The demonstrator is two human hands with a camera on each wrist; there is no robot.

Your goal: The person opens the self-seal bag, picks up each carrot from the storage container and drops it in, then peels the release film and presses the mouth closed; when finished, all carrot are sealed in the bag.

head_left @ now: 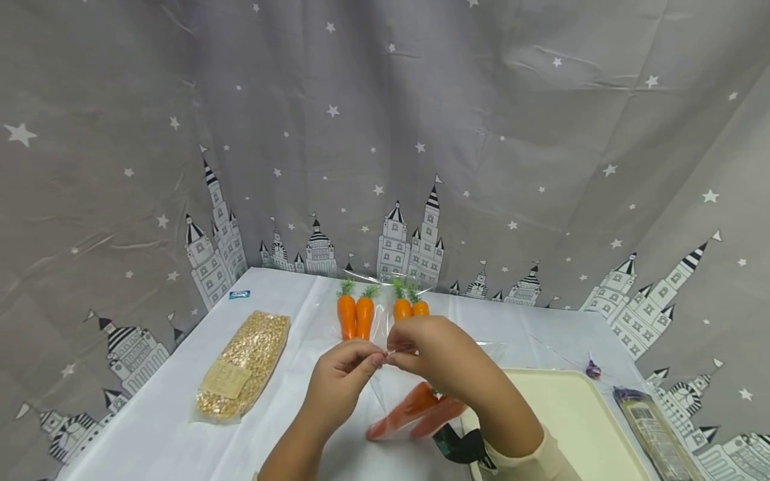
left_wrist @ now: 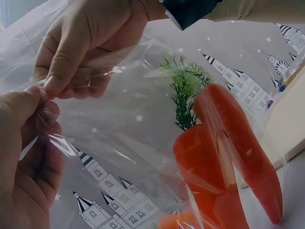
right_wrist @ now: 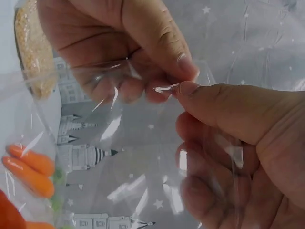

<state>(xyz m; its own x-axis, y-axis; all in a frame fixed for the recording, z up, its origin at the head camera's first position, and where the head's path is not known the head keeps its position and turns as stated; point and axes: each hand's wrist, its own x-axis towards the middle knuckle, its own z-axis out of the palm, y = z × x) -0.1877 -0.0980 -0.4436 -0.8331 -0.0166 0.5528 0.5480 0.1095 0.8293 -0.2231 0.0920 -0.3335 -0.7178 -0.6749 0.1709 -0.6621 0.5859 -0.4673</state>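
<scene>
Both hands meet at the middle over the white table and pinch the top edge of a clear plastic bag [left_wrist: 124,129]. My left hand [head_left: 343,377] grips the edge between thumb and curled fingers. Right against it, thumb to thumb, my right hand [head_left: 439,351] pinches the same edge. Two orange-red carrots [head_left: 415,411] with green leafy tops lie low inside the bag, below my hands. In the left wrist view the carrots [left_wrist: 214,157] hang at the right side, their tops toward the bag's mouth. The right wrist view shows the thin film stretched between the fingertips [right_wrist: 188,88].
Behind the hands lie two more pairs of bagged carrots [head_left: 355,317], [head_left: 411,308]. A bag of yellow grains [head_left: 243,367] is at left, a small blue packet [head_left: 239,294] behind it. At right are a cream tray [head_left: 559,414], a small purple item [head_left: 593,369] and a long package [head_left: 652,431].
</scene>
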